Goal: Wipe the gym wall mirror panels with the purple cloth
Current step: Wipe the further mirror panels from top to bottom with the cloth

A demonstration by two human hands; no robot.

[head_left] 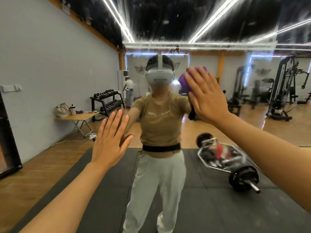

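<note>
The person stands facing the mirror panel (168, 39), with both arms extended toward the glass.

**Hand state.** The right hand (204, 96) is flat, with its fingers straight and spread. It presses the purple cloth (185, 81) against the mirror at about head height. The cloth is bunched between the palm and the glass, and only its left edge and a strip at the top show past the fingers. The left hand (110, 140) is also flat with straight fingers and holds nothing. Its fingertips meet their own reflection, so it appears to brace against the glass lower down, well apart from the cloth.

**Surface condition.** The upper part of the panel shows vertical streaks and smearing across the reflected ceiling lights. The reflection of the trap bar (223, 157) on the floor mat (193, 207) is also smeared. The central area around the person's reflection reads more clearly.

**Step in hand.** A wiping pass is under way on this panel, with the cloth in contact with the glass. Judged from the streaks, the task is only partly complete.

**Next move.** The next stroke calls for even palm pressure so that the cloth stays trapped under the hand. The stroke should overlap into the streaked upper zone. A seam (274, 81) at the right marks the adjoining panel, which remains to be treated.
</note>
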